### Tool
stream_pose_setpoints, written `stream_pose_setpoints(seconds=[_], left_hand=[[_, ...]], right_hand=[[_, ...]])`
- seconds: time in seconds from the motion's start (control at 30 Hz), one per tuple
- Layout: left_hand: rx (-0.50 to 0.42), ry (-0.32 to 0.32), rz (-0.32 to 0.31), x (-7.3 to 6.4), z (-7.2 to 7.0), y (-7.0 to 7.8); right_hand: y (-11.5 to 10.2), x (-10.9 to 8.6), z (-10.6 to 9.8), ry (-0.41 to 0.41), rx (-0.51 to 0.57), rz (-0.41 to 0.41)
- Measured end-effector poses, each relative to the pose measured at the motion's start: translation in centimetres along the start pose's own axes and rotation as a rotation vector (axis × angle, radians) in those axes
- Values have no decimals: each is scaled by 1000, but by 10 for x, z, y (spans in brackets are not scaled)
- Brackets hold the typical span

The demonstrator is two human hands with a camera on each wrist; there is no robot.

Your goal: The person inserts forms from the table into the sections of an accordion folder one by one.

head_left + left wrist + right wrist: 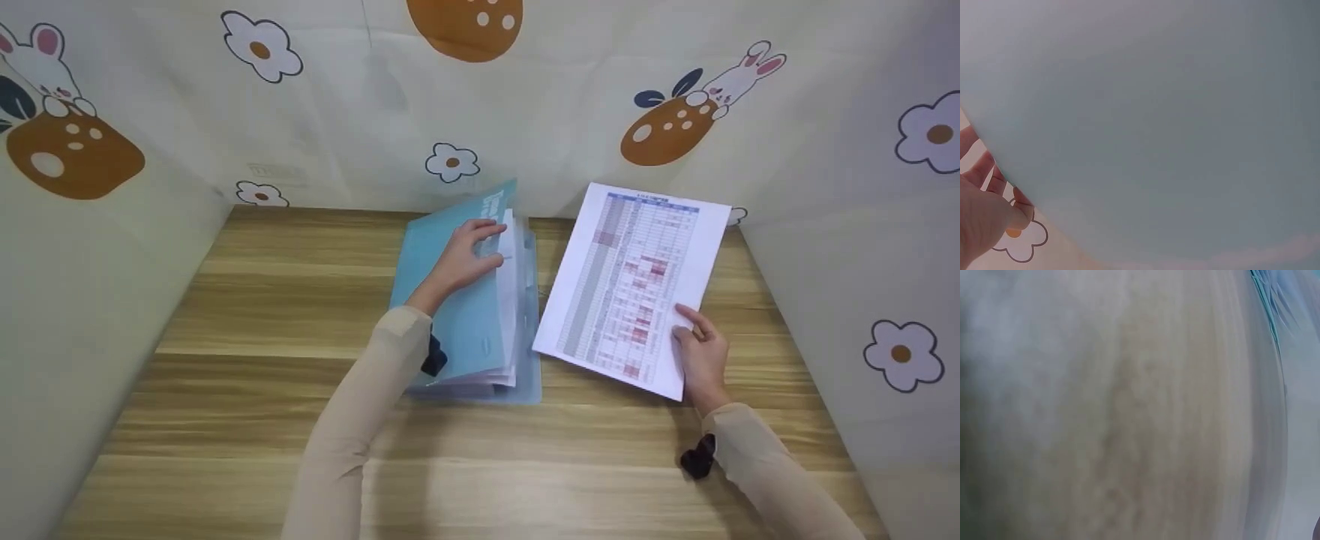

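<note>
A light blue folder (450, 330) with white pages (507, 300) inside lies mid-table, its front cover (1157, 140) lifted at a slant. My left hand (469, 259) is at the cover's free right edge, its fingers hooked over that edge in the left wrist view, where the cover fills most of the picture. To the right, my right hand (701, 356) pinches a printed sheet (570, 300) by its lower right side, thumb on top. The sheet carries a table with grey and red cells and is tilted up off the wood.
The wooden table (262, 315) is enclosed by pale cloth walls (337, 97) printed with rabbits and flowers, close behind the folder and the sheet. Blurred wood grain fills much of the right wrist view, with the folder's teal edge (1266, 306) at upper right.
</note>
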State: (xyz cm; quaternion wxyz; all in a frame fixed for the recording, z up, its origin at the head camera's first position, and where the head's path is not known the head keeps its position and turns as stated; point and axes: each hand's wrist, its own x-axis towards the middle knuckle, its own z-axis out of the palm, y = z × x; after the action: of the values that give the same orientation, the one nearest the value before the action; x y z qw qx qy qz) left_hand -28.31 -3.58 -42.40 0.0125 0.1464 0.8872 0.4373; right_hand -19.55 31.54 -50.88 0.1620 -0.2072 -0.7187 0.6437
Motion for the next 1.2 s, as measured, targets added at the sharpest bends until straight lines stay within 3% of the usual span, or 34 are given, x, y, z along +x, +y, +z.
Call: stream_pose_setpoints(seconds=[0.33,0.83,1.2], left_hand=[[1,1,-9,-1,1,0],[-18,6,12,-2,0,-1],[-28,0,-35,-1,1,0]], right_hand=[[2,-6,6,-18,-54,-48],[5,-16,9,-104,-81,-16],[8,-20,8,-104,-151,-25]])
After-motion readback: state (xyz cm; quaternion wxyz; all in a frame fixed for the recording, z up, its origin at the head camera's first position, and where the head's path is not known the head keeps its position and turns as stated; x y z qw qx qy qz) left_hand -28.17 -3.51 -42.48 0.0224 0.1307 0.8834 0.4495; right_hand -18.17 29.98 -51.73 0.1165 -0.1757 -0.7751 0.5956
